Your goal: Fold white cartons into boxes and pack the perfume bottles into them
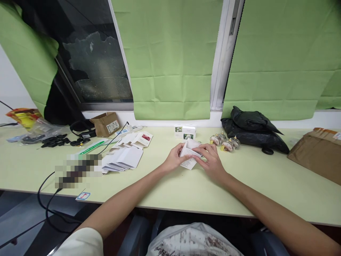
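Observation:
A small white cardboard box with fine printed text on one side is held just above the table, its upper end seemingly unfolded. My left hand grips its left side, thumb across the front. On the right side, my right hand pinches the box near its upper edge with thumb and fingers. Behind it stand two white boxes with flower pictures. Several round clear containers with gold-coloured tops sit beyond my right hand. Flat white cartons lie in overlapping piles to the left.
Black plastic bags and a brown cardboard box lie on the right. At the left are an open brown box, black cables, a green-and-white strip and small black parts. Green curtains hang behind the table.

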A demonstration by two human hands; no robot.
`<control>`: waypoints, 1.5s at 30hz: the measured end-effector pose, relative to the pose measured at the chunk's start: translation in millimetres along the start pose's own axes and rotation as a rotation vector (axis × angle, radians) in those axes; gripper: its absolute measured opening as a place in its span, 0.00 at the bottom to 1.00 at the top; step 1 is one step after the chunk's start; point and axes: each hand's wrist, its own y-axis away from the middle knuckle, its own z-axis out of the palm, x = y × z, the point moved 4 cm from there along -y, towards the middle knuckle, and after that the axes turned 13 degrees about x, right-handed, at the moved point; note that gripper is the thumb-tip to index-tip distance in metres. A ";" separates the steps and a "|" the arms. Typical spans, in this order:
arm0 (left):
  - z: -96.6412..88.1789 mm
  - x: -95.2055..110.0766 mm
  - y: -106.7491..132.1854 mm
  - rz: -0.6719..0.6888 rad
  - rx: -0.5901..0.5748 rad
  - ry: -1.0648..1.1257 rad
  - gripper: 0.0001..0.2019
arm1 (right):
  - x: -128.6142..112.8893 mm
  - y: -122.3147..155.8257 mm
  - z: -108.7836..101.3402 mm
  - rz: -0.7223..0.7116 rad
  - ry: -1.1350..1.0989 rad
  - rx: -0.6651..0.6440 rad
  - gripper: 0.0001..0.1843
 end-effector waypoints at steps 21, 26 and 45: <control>-9.1 14.8 10.0 0.249 0.179 -0.253 0.35 | 9.8 -5.8 -6.2 0.032 0.036 0.058 0.17; -13.4 16.0 10.9 0.442 0.230 -0.371 0.34 | 8.7 -5.0 -5.7 0.012 0.030 0.042 0.18; -15.8 17.0 4.8 0.620 0.158 -0.424 0.26 | 1.8 -6.4 -6.3 -0.043 -0.052 0.066 0.10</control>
